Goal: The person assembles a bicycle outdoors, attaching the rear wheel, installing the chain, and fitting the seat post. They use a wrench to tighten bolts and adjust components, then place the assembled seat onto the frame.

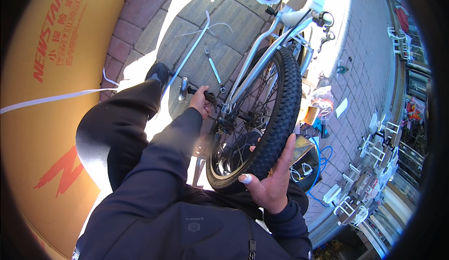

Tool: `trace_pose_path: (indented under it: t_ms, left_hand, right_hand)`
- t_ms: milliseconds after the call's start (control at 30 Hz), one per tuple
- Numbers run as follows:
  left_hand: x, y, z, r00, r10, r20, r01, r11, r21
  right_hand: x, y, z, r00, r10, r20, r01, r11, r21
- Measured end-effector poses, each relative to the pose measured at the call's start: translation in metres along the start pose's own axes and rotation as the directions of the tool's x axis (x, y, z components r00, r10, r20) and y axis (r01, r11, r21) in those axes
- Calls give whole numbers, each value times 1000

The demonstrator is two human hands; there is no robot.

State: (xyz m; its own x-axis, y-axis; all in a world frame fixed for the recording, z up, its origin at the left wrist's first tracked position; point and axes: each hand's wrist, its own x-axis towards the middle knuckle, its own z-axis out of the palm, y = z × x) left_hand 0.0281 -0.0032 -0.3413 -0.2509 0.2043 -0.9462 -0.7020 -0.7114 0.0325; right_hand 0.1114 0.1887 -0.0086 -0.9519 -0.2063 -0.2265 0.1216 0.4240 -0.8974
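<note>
In front of me a silver bicycle frame point(250, 75) reaches away, with a wheel point(285, 87) with a black knobby tire nearest me. My left hand point(201, 102) is closed around a black-handled tool point(191, 90) with a rounded silver end, at the left side of the wheel's axle point(228, 116). Its exact kind is unclear. My right hand point(273, 185) grips the tire's near right side, thumb on the tread and fingers partly hidden behind it. White wrapping covers the thumb tip.
Beyond my left hand, a wrench point(214, 70) and a white strap point(191, 49) lie on the paving. A large orange carton point(51, 119) stands at left. An open box point(306, 159), blue cord point(322, 157) and plastic bag point(322, 98) are at right, with several white frame-like parts point(365, 180) beyond.
</note>
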Motion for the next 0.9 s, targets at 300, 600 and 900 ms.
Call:
trace_pose_path:
  t_ms: [300,600,900]
  left_hand:
    - [-5,-15,7,972,169,-164,-145,978,147]
    - [-12,-9,-15,953,245,-177,-105,818,566]
    - [-34,39,0,979,183,88,-199,780,593]
  right_hand:
    - [0,0,0,1000,-2,4,2,999,35]
    - [8,-1,0,997,-79,-14,76,985,-154]
    - [14,-4,2,998,-63,-27,60,993,-103]
